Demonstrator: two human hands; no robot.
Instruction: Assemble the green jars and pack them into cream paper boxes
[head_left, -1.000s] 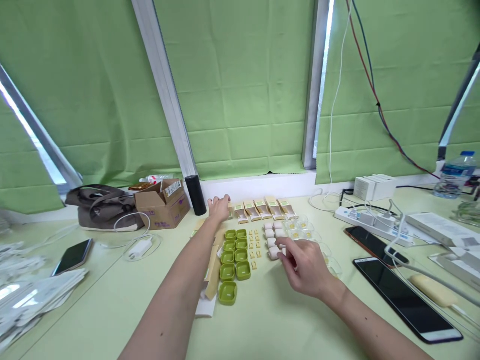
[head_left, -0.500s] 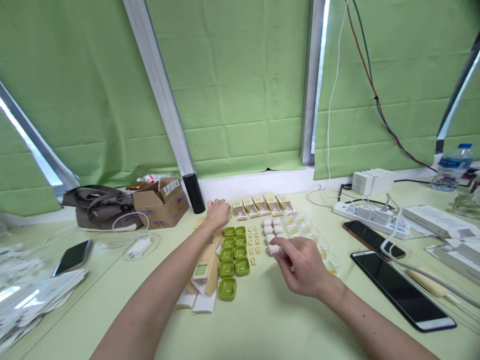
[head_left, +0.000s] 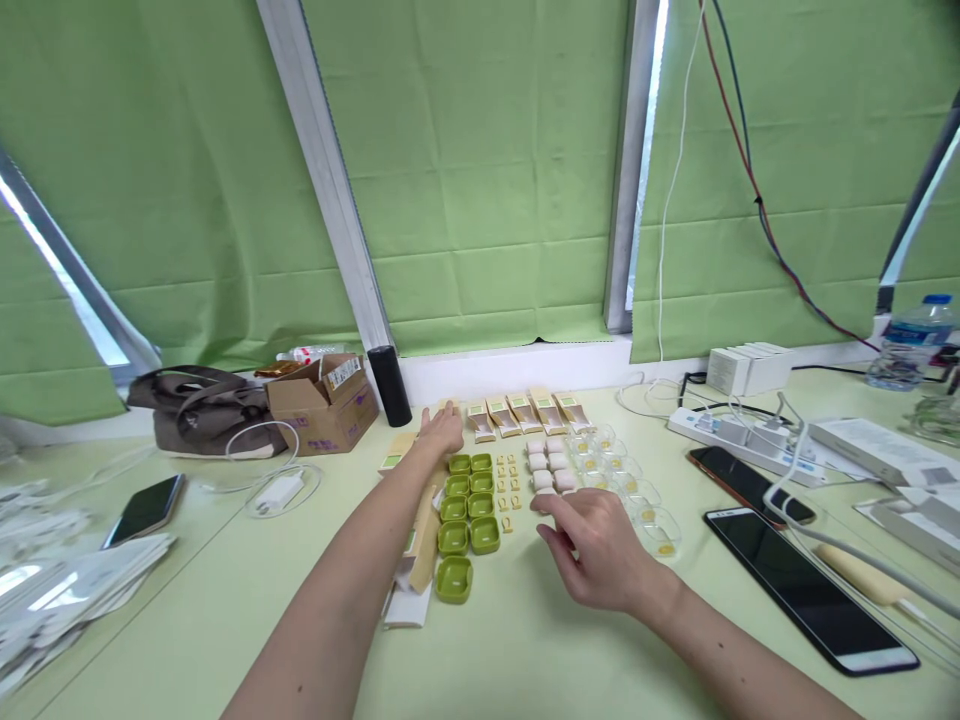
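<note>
Evidently, much depends on keeping order across the pale green tabletop (head_left: 510, 660), since small goods stand in close ranks from its far edge down towards the near edge. Back by the far edge, left of the middle, sit a brown box (head_left: 322, 418) and a black cylinder (head_left: 388, 385); the left arm would do well to stay clear of both. The left hand (head_left: 441, 432) reaches towards that edge, beside the open cartons (head_left: 480, 411). Its fingertips point away, so whether they grip anything I cannot tell. Light fingers would suit such thin card, as a squeeze could crease it or jog its neighbours. The right hand (head_left: 600, 545) hovers nearer the near edge, right of centre, thumb and forefinger curled but parted, with no clear hold on anything. Raising that wrist would be wise: clear cups (head_left: 661, 543) lie just beside it and look easy to tip. Green dishes (head_left: 454, 580) stand in two columns left of centre, one alone nearest the near edge; the left forearm should pass wide of them. White pieces (head_left: 541, 480) lie just beyond the right fingertips, best pinched singly by the sides. Smallest, the yellow clips (head_left: 508, 525) run between dishes and white pieces, where a trailing sleeve or knuckle might scatter them.
</note>
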